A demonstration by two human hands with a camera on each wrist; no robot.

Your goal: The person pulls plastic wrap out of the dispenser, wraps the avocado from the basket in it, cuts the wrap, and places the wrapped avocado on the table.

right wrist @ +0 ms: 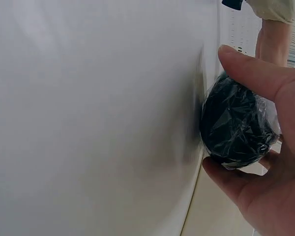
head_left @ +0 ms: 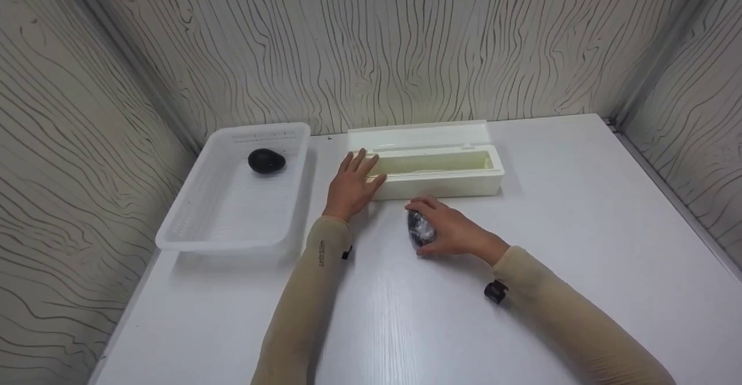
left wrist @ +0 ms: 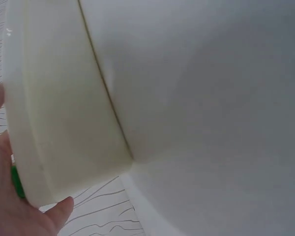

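Observation:
My right hand [head_left: 455,228] holds a dark, rounded avocado [right wrist: 236,123] wrapped in crinkled clear film, thumb on one side and fingers on the other. It is close over the white table, in front of a long cream box [head_left: 437,186] whose lid [head_left: 417,135] is swung back. Spread fingers of my left hand [head_left: 351,186] rest on the box's left end, the thumb by its front rim. In the left wrist view a bit of green [left wrist: 17,182] shows between that hand and the box. Another avocado [head_left: 266,160], black and smooth, lies in a translucent white tray [head_left: 232,244].
The tray stands on the left of the table [head_left: 371,327], a short way from the box. Patterned panels [head_left: 371,48] rise behind the table and at both sides. The box and its lid lie close to the back panel.

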